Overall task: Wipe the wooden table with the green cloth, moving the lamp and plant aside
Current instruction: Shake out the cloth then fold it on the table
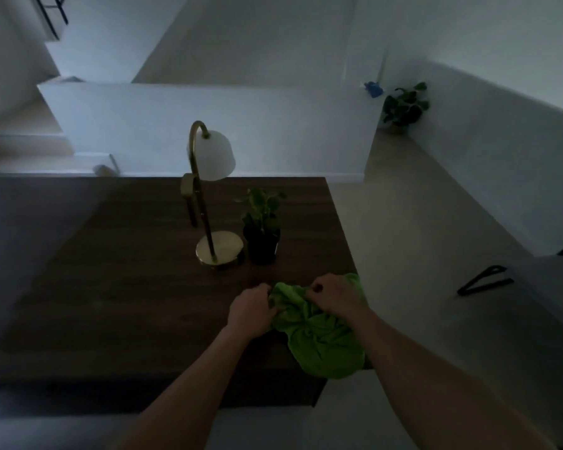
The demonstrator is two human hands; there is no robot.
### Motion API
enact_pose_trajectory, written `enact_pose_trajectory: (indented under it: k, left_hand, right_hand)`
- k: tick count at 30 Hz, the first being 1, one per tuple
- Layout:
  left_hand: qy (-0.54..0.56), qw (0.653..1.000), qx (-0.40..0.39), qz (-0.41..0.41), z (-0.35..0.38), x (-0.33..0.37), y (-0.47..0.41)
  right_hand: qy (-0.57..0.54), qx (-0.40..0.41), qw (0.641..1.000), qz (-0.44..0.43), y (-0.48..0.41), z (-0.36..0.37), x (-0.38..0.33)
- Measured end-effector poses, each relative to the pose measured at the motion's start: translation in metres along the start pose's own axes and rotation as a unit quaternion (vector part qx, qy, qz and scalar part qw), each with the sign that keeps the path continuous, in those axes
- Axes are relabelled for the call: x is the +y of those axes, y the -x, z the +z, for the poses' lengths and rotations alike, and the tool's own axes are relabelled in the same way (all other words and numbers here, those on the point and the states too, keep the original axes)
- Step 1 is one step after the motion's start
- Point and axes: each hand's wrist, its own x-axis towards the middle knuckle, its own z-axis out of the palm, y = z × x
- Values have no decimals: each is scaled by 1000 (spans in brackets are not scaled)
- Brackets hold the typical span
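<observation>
A bunched green cloth (pixel 322 339) lies at the near right corner of the dark wooden table (pixel 127 303), partly hanging over the edge. My left hand (pixel 251 311) grips its left side and my right hand (pixel 337 297) grips its upper edge. Beyond the hands stands a brass lamp (pixel 220 250) with a curved neck and a white shade. Right beside the lamp's round base sits a small leafy plant (pixel 262 228) in a black pot.
A pale wall runs behind the table. Carpeted floor stretches to the right, with a larger potted plant (pixel 403 107) in the far corner and a blue object (pixel 373 89) near it. A pale seat with black hairpin legs (pixel 483 284) stands at the right.
</observation>
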Motion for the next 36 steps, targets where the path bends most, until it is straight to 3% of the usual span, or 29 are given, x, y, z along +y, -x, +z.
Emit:
enact_pose_trajectory:
  k: [4, 10, 15, 20, 28, 32, 36]
  left_hand:
    - [-7, 1000, -15, 11, -5, 9, 3]
    - [119, 991, 55, 40, -43, 30, -4]
    - [63, 991, 62, 97, -110, 50, -14]
    - [38, 984, 120, 127, -172, 64, -19]
    - [270, 941, 190, 79, -229, 124, -13]
    - [494, 859, 135, 29, -232, 164, -11]
    - [546, 833, 85, 14, -219, 203, -5]
  right_hand:
    - [-111, 58, 992, 18, -7, -16, 10]
    - [-197, 72, 977, -25, -5, -92, 27]
    - [-191, 135, 970, -62, 0, -170, 37]
    - [-231, 173, 954, -84, 13, -239, 32]
    - [-333, 228, 913, -51, 15, -275, 11]
    - [-391, 233, 889, -51, 14, -269, -14]
    - [-456, 197, 860, -113, 24, -246, -46]
